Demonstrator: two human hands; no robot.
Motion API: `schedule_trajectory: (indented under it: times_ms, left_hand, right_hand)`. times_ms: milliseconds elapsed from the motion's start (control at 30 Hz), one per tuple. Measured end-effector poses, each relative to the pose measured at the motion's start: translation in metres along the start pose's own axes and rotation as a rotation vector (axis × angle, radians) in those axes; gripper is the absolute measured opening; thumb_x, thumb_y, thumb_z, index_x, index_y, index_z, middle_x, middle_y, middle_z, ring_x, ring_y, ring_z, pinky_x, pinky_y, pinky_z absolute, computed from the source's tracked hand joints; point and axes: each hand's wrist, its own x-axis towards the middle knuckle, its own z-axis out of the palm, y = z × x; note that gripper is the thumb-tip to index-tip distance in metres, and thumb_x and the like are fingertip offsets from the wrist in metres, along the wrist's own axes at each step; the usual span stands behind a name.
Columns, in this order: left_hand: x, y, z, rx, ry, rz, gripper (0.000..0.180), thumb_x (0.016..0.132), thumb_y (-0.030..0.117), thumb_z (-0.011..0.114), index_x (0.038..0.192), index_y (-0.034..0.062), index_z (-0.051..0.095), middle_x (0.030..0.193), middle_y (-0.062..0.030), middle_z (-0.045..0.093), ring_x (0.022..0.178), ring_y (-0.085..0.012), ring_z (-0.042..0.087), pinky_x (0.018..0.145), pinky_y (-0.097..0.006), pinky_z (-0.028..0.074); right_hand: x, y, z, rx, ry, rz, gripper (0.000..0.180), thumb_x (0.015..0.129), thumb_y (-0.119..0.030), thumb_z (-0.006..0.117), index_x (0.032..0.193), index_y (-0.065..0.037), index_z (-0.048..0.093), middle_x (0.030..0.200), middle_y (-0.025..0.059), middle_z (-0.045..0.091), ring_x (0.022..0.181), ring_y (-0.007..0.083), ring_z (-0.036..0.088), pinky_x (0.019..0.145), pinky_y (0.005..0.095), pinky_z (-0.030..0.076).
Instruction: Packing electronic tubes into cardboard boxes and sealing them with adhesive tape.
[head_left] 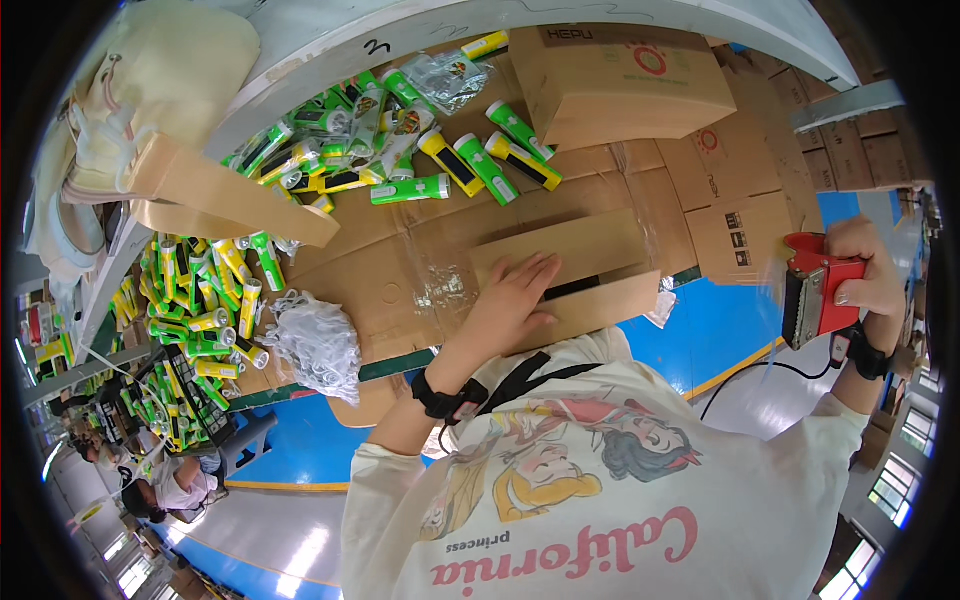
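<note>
Beneath my left hand [513,300] is a brown cardboard box [585,238] at the table's near edge. Its top flaps are folded inward, with a dark gap between them. My left fingers lie stretched out across the flaps, pressing on them and grasping nothing. Off to the right, my right hand [868,265] grips a red tape gun [838,298], its toothed metal edge facing left. The tape gun is held apart from the box. A clear film seems to hang by its blade.
Green and yellow flashlights [480,165] lie heaped at the back left, and more fill the left side [205,320]. A bag of white cords [312,345] sits near the front edge. A larger carton [625,90] stands behind; a shelf beam [560,14] crosses above.
</note>
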Motion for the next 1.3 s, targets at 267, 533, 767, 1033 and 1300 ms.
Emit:
schedule_trajectory:
  times_ms: [267, 533, 767, 1033, 1300]
  left_hand:
    - [-0.008, -0.020, 0.029, 0.365, 0.208, 0.177, 0.057, 0.083, 0.016, 0.053, 0.136, 0.0080, 0.034, 0.141, -0.0053, 0.035, 0.130, -0.0237, 0.033, 0.106, -0.046, 0.026]
    - [-0.011, -0.027, 0.037, 0.227, 0.250, 0.259, 0.059, 0.084, 0.033, 0.052, 0.134, 0.0045, 0.037, 0.142, -0.0102, 0.033, 0.134, -0.0235, 0.025, 0.110, -0.047, 0.018]
    - [-0.008, -0.029, 0.033, 0.117, 0.249, 0.252, 0.060, 0.077, 0.027, 0.061, 0.129, 0.0018, 0.042, 0.137, -0.0125, 0.038, 0.130, -0.0265, 0.031, 0.109, -0.044, 0.021]
    - [-0.009, -0.009, 0.027, 0.232, 0.331, 0.251, 0.045, 0.071, 0.013, 0.064, 0.112, 0.0007, 0.051, 0.115, -0.0150, 0.048, 0.112, -0.0321, 0.044, 0.093, -0.040, 0.039]
    - [-0.005, 0.006, 0.031, -0.424, -0.041, -0.056, 0.053, 0.076, 0.021, 0.069, 0.117, -0.0004, 0.044, 0.119, -0.0158, 0.048, 0.102, -0.0272, 0.053, 0.089, -0.034, 0.043]
  right_hand:
    - [0.094, -0.063, 0.095, 0.386, -0.088, -0.052, 0.035, 0.068, -0.029, 0.074, 0.079, 0.001, 0.061, 0.070, 0.0051, 0.060, 0.067, 0.0104, 0.055, 0.058, 0.0252, 0.042]
    - [0.127, -0.011, 0.240, 1.011, -0.195, -0.006, 0.037, 0.078, -0.028, 0.068, 0.094, 0.005, 0.063, 0.082, 0.0046, 0.064, 0.071, 0.0075, 0.057, 0.063, 0.0213, 0.046]
    - [0.132, 0.007, 0.286, 1.199, 0.034, 0.171, 0.041, 0.086, -0.035, 0.060, 0.104, 0.001, 0.054, 0.076, 0.0066, 0.063, 0.072, 0.0142, 0.063, 0.065, 0.0275, 0.052]
    - [0.143, 0.032, 0.324, 1.798, 0.123, -0.157, 0.045, 0.095, -0.043, 0.032, 0.074, -0.006, 0.049, 0.048, 0.0008, 0.043, 0.036, 0.0101, 0.036, 0.048, 0.0219, 0.036]
    - [0.148, 0.035, 0.346, 2.150, 0.230, -0.256, 0.043, 0.095, -0.041, 0.033, 0.067, -0.010, 0.044, 0.045, -0.0019, 0.035, 0.040, 0.0086, 0.031, 0.051, 0.0196, 0.028]
